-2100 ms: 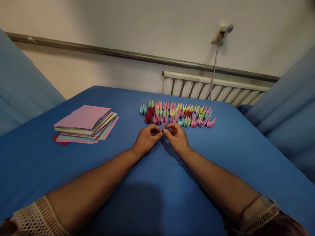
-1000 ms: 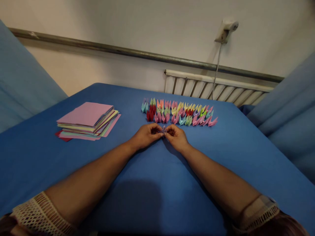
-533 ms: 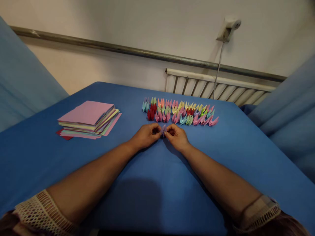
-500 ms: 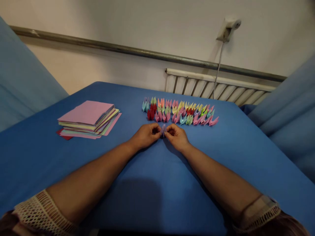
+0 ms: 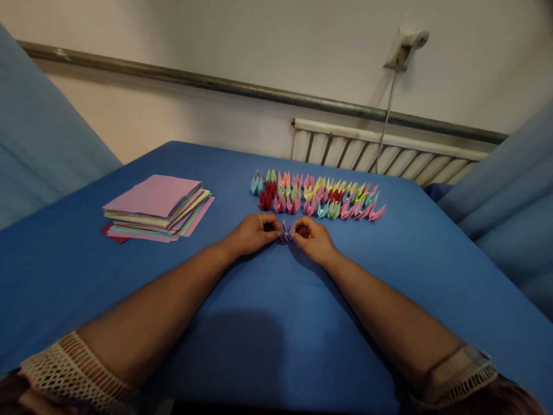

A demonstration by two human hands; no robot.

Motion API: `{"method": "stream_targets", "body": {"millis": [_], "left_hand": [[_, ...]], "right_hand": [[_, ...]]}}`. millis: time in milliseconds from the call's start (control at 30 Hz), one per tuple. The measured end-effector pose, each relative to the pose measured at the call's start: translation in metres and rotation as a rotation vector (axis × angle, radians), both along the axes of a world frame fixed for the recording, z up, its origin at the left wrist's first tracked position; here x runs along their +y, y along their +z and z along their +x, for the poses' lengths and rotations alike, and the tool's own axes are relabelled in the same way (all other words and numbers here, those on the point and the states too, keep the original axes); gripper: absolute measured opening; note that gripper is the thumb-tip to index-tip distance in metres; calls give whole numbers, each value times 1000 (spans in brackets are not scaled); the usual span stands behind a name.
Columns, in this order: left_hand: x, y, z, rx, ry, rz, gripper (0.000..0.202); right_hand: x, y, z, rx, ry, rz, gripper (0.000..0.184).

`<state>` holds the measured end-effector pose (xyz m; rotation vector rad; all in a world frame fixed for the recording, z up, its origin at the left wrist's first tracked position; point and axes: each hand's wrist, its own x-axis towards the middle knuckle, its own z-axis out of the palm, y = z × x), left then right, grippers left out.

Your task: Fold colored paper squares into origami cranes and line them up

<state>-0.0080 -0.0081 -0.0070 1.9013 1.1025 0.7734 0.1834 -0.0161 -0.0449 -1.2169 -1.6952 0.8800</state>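
Note:
A small purple origami crane (image 5: 286, 233) is held between my two hands, low over the blue cloth (image 5: 268, 282). My left hand (image 5: 256, 234) pinches its left side between thumb and forefinger. On the opposite side, my right hand (image 5: 315, 237) grips it the same way. Just beyond my fingers stand rows of folded paper cranes (image 5: 294, 204) in pink, red, yellow, green and blue. To the left lies a thick stack of square coloured paper (image 5: 153, 196), with a pink sheet on top.
A red sheet (image 5: 113, 235) sticks out beneath the paper stack. Behind the table are a wall rail (image 5: 207, 80), a radiator (image 5: 345, 144) and a socket with a plugged-in cord (image 5: 404, 49). Blue curtains (image 5: 514, 190) hang at both sides.
The purple crane has been drawn wider, its sides spread apart. My hands have moved slightly away from each other, still pinching it. The camera view has shifted a little.

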Motion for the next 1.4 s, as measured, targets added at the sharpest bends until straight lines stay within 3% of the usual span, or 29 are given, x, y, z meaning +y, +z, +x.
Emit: {"method": "stream_targets", "body": {"millis": [133, 300, 500, 667, 867, 1100, 1400], "left_hand": [[-5, 3, 4, 116, 7, 128, 6], [-5, 5, 4, 148, -12, 267, 3], [0, -1, -1, 224, 32, 199, 5], [-8, 6, 7, 184, -4, 223, 15], [-10, 12, 8, 218, -22, 270, 8], [4, 5, -9, 308, -7, 178, 8], [0, 10, -9, 373, -35, 177, 8]], "right_hand": [[-2, 3, 0, -75, 57, 98, 5], [-4, 7, 1, -160, 33, 106, 3], [-3, 7, 2, -211, 23, 73, 3], [-5, 6, 1, -196, 29, 88, 4], [-7, 8, 0, -180, 21, 86, 8], [-6, 11, 1, -244, -50, 41, 6], [1, 5, 8, -229, -41, 41, 5]]}}
